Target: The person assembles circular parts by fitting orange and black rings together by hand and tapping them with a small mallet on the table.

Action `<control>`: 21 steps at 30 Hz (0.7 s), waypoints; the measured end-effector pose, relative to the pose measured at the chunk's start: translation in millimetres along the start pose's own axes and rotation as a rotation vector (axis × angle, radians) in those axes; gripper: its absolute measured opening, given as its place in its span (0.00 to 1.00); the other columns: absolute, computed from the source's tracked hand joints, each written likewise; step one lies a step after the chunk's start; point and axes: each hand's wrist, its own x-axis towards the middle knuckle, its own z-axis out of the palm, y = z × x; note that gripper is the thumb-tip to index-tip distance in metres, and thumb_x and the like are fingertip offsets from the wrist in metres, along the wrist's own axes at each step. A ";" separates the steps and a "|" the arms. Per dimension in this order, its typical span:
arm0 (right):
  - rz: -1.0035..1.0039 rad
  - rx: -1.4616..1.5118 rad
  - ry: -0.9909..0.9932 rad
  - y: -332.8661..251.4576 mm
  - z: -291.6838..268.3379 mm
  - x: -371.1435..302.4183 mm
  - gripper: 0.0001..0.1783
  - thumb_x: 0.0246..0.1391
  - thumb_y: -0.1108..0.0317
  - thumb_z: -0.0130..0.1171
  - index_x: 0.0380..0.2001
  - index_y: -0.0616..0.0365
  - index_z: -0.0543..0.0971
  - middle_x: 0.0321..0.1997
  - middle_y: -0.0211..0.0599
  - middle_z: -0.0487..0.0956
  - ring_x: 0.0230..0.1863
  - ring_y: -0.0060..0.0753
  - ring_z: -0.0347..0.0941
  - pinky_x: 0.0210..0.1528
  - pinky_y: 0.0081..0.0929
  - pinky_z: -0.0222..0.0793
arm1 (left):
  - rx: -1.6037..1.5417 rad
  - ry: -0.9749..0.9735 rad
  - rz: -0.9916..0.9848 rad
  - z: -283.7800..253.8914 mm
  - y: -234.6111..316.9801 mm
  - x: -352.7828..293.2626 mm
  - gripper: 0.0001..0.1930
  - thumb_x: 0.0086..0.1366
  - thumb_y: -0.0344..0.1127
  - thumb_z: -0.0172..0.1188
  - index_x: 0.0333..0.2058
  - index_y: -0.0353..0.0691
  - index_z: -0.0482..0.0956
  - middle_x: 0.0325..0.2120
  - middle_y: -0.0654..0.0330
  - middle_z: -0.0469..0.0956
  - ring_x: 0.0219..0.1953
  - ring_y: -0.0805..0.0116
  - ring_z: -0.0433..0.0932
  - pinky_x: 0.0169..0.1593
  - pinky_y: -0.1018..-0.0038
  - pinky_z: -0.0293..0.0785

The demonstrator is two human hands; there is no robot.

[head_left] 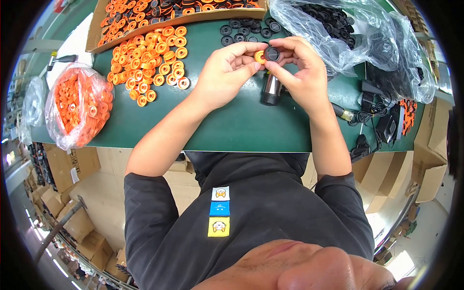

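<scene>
My left hand [224, 72] pinches a small orange plastic ring [260, 57] between thumb and fingers. Right beside it, my right hand [305, 72] grips a round black plastic cap [272, 53] by its edge. The two parts are side by side and seem to touch. Just below my fingertips, a dark cylinder with a shiny middle [271, 89] is on the green table; its upper end is hidden by my hands. Several loose black caps [239, 37] lie beyond my hands, and a pile of orange rings [150, 60] spreads to the left.
A cardboard tray [186, 19] of orange and black parts stands at the back. Bags of orange rings [79, 104] and black caps [333, 24] flank the green table [232, 130]. At right lie a corded tool [343, 112], tangled cables [372, 113] and a black adapter [388, 128].
</scene>
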 end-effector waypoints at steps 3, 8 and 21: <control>-0.045 -0.039 0.003 0.7 -0.9 1.1 0.18 0.46 0.78 0.70 0.43 0.62 0.82 0.40 0.36 0.78 0.35 0.24 0.78 0.39 0.20 0.77 | 0.023 -0.001 0.012 -0.1 0.0 0.4 0.18 0.68 0.23 0.57 0.56 0.28 0.74 0.42 0.59 0.81 0.44 0.76 0.79 0.51 0.78 0.76; -0.107 -0.139 -0.040 -4.2 -0.8 1.8 0.19 0.43 0.76 0.73 0.42 0.62 0.82 0.39 0.36 0.79 0.34 0.26 0.78 0.38 0.23 0.77 | 0.032 -0.003 0.043 0.3 -0.5 0.3 0.18 0.68 0.23 0.56 0.56 0.28 0.74 0.44 0.58 0.81 0.44 0.75 0.80 0.50 0.78 0.76; -0.193 -0.332 -0.035 -7.1 -0.3 1.2 0.19 0.42 0.74 0.73 0.39 0.62 0.81 0.38 0.39 0.79 0.36 0.36 0.80 0.39 0.28 0.79 | 0.127 0.051 0.092 7.1 -0.3 -3.6 0.18 0.69 0.20 0.51 0.56 0.27 0.74 0.45 0.58 0.76 0.44 0.73 0.79 0.50 0.77 0.77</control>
